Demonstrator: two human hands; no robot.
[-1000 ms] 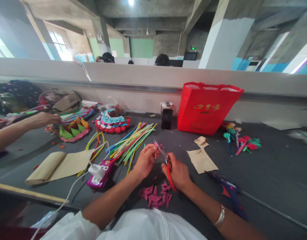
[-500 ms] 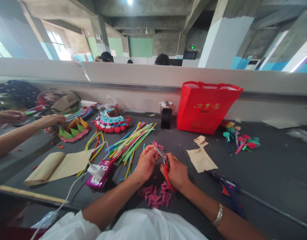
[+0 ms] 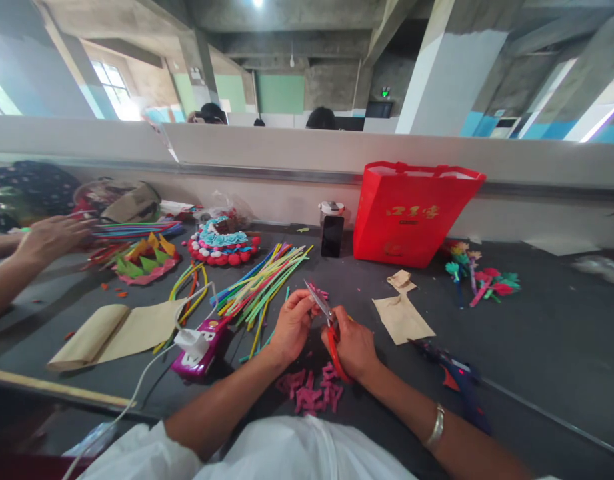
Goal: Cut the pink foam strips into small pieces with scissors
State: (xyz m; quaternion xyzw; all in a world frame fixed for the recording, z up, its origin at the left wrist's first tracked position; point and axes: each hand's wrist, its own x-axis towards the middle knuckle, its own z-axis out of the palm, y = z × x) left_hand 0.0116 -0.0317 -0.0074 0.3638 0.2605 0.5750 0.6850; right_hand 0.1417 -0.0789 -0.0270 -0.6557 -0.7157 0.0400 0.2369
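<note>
My right hand (image 3: pixel 355 343) is closed around red-handled scissors (image 3: pixel 335 357), their metal blades pointing up and away toward my left fingers. My left hand (image 3: pixel 294 323) is pinched shut beside the blades; what lies between thumb and fingertips is too small to make out. Just beyond the blades shows a small pink piece (image 3: pixel 325 294). Below my hands, on the dark table, a heap of short pink fuzzy cut pieces (image 3: pixel 311 395) lies close to my body. A bundle of colourful pipe cleaners (image 3: pixel 267 283) rests left of and beyond my left hand.
A purple power strip (image 3: pixel 201 353) with a white plug and cable, and a brown paper roll (image 3: pixel 94 337), lie left. At right are a glue gun (image 3: pixel 459 380), brown paper (image 3: pixel 404 317) and pipe-cleaner flowers (image 3: pixel 497 285). A red bag (image 3: pixel 417 217) and phone (image 3: pixel 332 237) stand behind. A co-worker's hands (image 3: pixel 51 237) work far left.
My hands and the scissors stay in nearly the same place. The co-worker's nearer hand has drawn back to the left, away from the green and orange paper piece.
</note>
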